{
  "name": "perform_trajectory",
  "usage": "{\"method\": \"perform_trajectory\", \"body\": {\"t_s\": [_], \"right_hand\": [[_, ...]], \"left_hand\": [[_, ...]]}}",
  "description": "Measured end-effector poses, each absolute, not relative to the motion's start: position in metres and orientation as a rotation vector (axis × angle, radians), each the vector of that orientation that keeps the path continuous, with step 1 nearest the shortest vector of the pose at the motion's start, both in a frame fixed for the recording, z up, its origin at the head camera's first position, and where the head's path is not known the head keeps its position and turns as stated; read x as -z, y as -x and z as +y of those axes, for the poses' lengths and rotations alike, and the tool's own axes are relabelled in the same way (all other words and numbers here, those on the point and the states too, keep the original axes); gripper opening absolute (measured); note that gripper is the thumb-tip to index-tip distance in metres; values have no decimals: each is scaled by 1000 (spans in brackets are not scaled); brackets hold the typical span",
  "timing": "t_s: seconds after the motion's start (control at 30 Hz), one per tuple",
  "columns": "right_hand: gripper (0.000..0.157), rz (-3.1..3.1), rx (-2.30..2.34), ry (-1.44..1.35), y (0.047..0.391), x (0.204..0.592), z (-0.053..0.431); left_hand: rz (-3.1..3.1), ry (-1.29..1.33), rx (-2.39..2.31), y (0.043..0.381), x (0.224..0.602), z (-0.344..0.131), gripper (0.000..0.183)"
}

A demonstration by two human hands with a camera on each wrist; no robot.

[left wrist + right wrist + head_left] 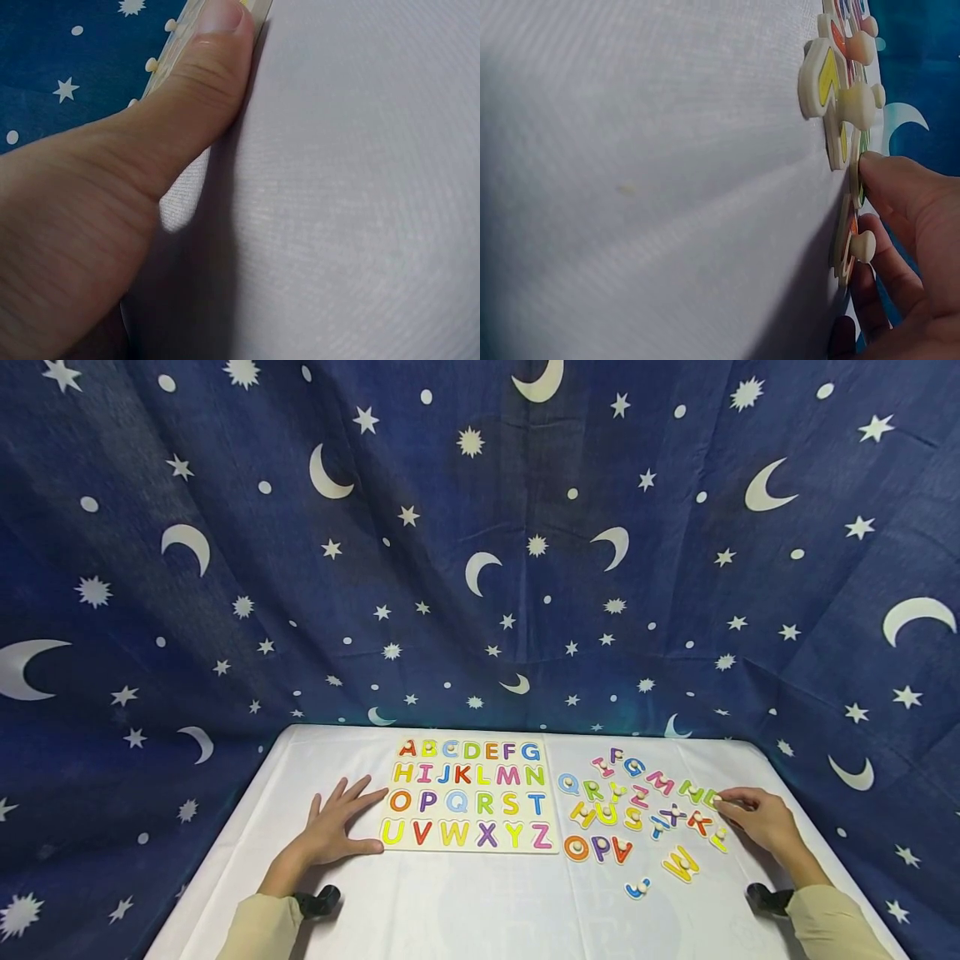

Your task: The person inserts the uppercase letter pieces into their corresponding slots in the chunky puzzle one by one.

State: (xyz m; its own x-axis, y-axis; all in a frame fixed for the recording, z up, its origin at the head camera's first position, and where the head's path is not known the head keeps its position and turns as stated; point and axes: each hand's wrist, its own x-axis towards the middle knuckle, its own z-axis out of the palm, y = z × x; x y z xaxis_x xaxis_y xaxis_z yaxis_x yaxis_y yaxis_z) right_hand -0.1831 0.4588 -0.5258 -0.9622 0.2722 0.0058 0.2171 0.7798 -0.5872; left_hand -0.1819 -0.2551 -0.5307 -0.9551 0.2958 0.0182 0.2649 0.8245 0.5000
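Beside board | letters crowd green piece (perhaps D) | curtain behind

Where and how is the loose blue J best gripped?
Probably by the knob, pinched from above: the blue J lies flat with it standing up. The right hand should come from the near side, since the other loose letters all lie farther off.

Navy star-and-moon curtain, white-covered table
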Motion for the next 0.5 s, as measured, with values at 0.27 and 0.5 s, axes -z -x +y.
{"method": "perform_trajectory", "body": {"t_s": [0.27,0.5], "right_hand": [[43,-2871,-946,441,184,529,459],[42,-2882,-964,469,188,526,458]], "left_hand": [[2933,-440,-806,182,531,-255,98],[2935,-448,-804,182,532,-254,97]]}}
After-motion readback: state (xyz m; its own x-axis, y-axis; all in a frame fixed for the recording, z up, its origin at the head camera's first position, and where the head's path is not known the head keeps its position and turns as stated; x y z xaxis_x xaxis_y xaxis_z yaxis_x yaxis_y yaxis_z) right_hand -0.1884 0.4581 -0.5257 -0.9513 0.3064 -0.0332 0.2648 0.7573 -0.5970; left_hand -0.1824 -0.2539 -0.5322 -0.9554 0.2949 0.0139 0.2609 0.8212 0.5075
